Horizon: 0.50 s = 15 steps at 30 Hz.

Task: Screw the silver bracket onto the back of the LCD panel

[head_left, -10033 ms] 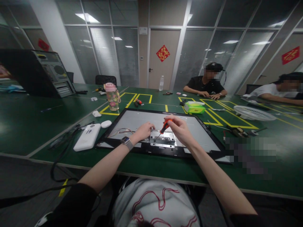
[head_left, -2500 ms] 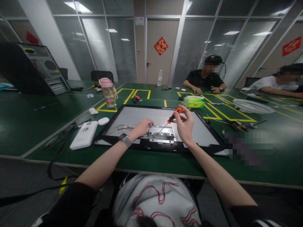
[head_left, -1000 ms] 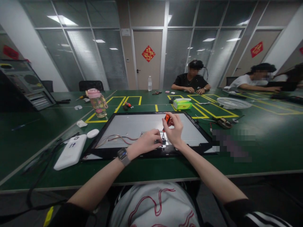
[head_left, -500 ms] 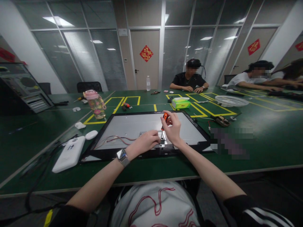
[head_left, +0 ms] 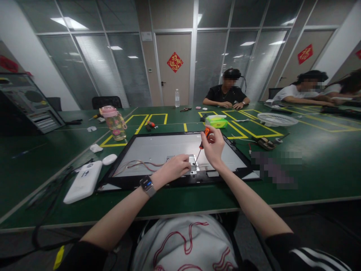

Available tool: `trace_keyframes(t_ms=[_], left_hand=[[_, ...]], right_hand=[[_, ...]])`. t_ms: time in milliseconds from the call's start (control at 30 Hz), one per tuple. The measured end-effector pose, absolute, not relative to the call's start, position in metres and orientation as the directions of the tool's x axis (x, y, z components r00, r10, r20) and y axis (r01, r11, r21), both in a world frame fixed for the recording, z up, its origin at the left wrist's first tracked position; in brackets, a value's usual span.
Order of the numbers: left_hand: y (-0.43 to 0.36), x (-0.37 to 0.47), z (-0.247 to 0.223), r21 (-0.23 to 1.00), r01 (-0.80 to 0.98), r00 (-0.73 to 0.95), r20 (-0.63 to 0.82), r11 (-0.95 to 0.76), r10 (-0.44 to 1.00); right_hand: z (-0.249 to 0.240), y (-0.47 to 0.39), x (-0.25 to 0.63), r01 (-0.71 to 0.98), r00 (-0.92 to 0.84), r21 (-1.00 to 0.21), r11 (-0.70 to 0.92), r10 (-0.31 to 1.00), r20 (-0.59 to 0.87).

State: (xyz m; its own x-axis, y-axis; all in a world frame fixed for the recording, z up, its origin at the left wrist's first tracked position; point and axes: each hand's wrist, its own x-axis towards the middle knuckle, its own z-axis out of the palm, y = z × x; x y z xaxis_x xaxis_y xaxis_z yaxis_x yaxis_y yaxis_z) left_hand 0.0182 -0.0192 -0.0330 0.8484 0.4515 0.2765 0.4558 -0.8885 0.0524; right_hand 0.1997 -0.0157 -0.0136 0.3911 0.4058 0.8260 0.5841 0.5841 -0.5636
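My right hand [head_left: 214, 148] is closed around the orange and black handle of a screwdriver [head_left: 205, 136]. The shaft slants down to the left, its tip at a small metal bracket [head_left: 193, 159] on a display panel [head_left: 158, 145]. My left hand [head_left: 178, 166] rests beside that bracket, fingertips bent together near the tip; what they pinch, if anything, is hidden. The panel lies flat with its pale back up inside a black frame. Thin wires [head_left: 141, 163] run across its left part toward the bracket, partly behind my left hand.
Left of the panel lie a white power bank [head_left: 84, 182], a white oval case [head_left: 109, 159] and a pink-lidded bottle [head_left: 115, 124]. Behind it sits a green tissue pack [head_left: 216, 121]; to the right, a white fan grille [head_left: 278, 119]. Several people sit across the table.
My right hand has moved right with the screwdriver, which now leans more. My left hand has stayed beside the bracket.
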Motion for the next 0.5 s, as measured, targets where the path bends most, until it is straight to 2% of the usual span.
trace_keyframes(t_ms=[133,267,367,500], left_hand=[[-0.017,0.017,-0.033,0.128,0.451,0.845,0.258,-0.883,0.469],[-0.016,0.015,-0.032,0.152,0.439,0.851,0.245,-0.885,0.464],[-0.014,0.015,-0.031,0.113,0.428,0.862,0.247,-0.897,0.443],[-0.013,0.016,-0.027,-0.019,0.379,0.895,0.263,-0.925,0.361]], right_hand=[[-0.015,-0.019,0.204,0.548,0.416,-0.600,0.583,0.433,0.800],[-0.019,-0.024,0.205,0.517,0.429,-0.621,0.589,0.450,0.783],[-0.021,-0.026,0.205,0.503,0.439,-0.623,0.600,0.443,0.781],[-0.022,-0.025,0.202,0.498,0.433,-0.621,0.605,0.447,0.783]])
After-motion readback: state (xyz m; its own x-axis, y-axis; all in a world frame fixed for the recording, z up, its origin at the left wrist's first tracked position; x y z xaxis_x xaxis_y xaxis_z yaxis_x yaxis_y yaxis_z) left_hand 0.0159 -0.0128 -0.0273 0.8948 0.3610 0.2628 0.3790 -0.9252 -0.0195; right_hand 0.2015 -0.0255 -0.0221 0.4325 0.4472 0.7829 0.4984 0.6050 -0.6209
